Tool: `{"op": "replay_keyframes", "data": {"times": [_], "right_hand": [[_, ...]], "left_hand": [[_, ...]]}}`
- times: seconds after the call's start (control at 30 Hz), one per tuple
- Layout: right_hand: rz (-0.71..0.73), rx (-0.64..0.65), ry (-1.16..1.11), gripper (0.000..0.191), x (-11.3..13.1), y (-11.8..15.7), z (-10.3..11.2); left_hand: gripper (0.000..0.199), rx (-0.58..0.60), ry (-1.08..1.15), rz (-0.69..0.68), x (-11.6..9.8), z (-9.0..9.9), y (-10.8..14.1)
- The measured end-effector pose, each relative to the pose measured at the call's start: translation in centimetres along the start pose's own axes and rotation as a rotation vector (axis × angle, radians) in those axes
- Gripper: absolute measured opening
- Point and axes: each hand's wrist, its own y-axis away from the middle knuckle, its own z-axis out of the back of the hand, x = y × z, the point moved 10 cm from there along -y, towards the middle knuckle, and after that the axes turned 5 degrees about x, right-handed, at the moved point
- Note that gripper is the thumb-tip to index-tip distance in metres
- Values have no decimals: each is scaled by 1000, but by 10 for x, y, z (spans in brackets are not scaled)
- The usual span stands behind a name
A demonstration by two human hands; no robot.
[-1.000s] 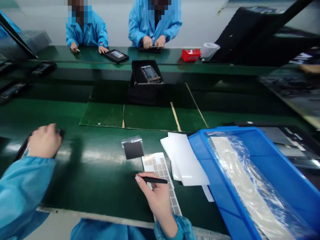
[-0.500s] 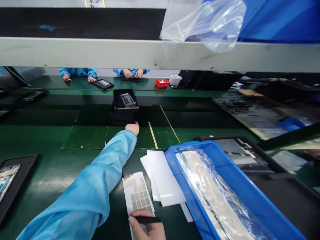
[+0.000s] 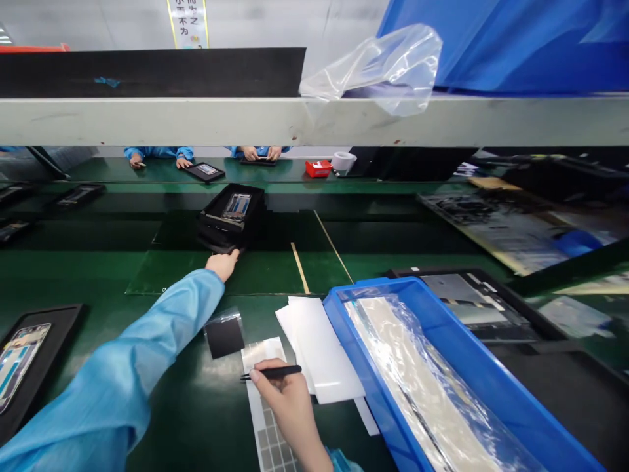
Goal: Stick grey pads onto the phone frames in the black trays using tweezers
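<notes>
Your right hand [image 3: 287, 396] pinches black tweezers [image 3: 271, 372] above the grey label sheet [image 3: 260, 354] near the bench's [image 3: 98, 269] front edge; your left hand [image 3: 222, 265], fingers curled, meets a tilted black tray stack [image 3: 230, 219], which could slide and spill if tugged unevenly

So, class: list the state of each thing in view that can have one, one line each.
Left hand: reaching out, at the black tray's near corner.
Right hand: gripping a slim black tool.
Blue crate: lined with clear plastic, holding a pale sheet.
White sheets: stacked.
</notes>
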Motion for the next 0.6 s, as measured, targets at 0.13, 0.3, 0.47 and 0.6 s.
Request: {"op": "replay_keyframes", "data": {"times": [0.13, 0.3, 0.47, 0.6], "right_hand": [[9, 37, 34, 40, 0, -6, -7], [32, 78, 59, 32, 9, -10, -13], [-3, 104, -56, 29, 23, -16, -41], [7, -55, -266, 19, 42, -62, -64]], "left_hand": [[40, -12, -8, -24, 65, -16, 50], [37, -51, 20, -75, 153, -32, 113], [35, -138, 140, -98, 217, -33, 150], [39, -269, 280, 30, 237, -30, 162]]}}
